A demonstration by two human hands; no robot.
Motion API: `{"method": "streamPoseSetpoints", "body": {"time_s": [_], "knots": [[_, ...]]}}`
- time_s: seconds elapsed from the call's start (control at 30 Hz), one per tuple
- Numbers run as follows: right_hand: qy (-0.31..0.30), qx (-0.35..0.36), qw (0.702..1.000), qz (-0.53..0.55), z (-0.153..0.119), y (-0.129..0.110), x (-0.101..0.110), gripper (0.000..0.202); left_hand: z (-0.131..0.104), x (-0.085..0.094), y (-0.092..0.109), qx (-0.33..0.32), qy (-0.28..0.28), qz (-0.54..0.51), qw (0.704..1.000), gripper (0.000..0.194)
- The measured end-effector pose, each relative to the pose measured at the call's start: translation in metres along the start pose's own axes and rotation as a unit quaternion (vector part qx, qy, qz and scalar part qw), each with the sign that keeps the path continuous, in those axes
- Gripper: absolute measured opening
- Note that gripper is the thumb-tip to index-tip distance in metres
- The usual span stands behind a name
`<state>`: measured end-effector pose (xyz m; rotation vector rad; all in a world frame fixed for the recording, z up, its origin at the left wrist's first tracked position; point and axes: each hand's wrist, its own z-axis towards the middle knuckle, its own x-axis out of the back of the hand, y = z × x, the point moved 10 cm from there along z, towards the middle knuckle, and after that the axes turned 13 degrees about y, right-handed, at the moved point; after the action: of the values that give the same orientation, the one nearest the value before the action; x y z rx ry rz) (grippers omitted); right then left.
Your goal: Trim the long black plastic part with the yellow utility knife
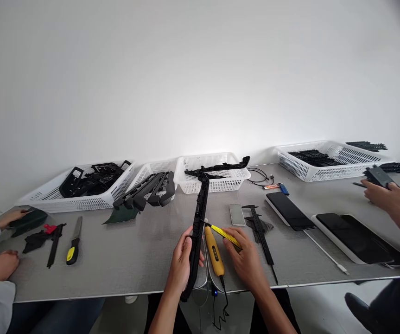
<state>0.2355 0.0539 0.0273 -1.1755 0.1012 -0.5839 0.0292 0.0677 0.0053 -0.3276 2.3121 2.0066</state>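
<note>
My left hand (182, 260) is wrapped round a long black plastic trim part (200, 213), which stands tilted, its far end up by the middle basket. My right hand (243, 255) grips a slim yellow tool (225, 233) with a ribbed handle. Its thin dark tip meets the edge of the trim part about halfway along; whether it cuts in I cannot tell. Between my hands a corded yellow power tool (214, 250) lies on the table. To the right of my right hand are a black caliper (263, 236) and a small pale rectangular device (237, 215).
Black parts fill a left basket (85, 204); grey-black strips (151, 188) overhang another. A middle basket (206, 186) and right basket (311, 174) hold more. A yellow-black file (74, 241) lies left. Phone-like devices (292, 211) lie right. Co-workers' hands (0, 266) show on both sides.
</note>
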Motion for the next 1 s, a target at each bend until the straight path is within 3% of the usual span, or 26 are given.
{"method": "streamPoseSetpoints", "body": {"time_s": [0.1, 0.3, 0.53, 0.77, 1.0], "knots": [[0.008, 0.002, 1.000, 0.001, 0.001, -0.004, 0.003, 0.032, 0.001, 0.001, -0.002, 0.002, 0.005, 0.001, 1.000, 0.077], [-0.061, 0.016, 0.998, 0.002, -0.003, -0.018, -0.006, 0.027, 0.002, 0.004, -0.004, 0.004, 0.012, 0.009, 1.000, 0.086], [-0.032, -0.013, 0.999, -0.034, -0.004, -0.012, 0.000, 0.026, -0.003, 0.003, 0.001, 0.014, 0.015, 0.002, 1.000, 0.089], [0.010, -0.002, 1.000, -0.024, 0.001, -0.004, 0.005, 0.026, -0.001, 0.002, 0.001, 0.001, 0.018, -0.016, 1.000, 0.077], [0.002, -0.002, 1.000, -0.003, 0.001, 0.004, -0.001, 0.028, -0.001, 0.002, 0.002, 0.002, 0.016, -0.013, 1.000, 0.073]]}}
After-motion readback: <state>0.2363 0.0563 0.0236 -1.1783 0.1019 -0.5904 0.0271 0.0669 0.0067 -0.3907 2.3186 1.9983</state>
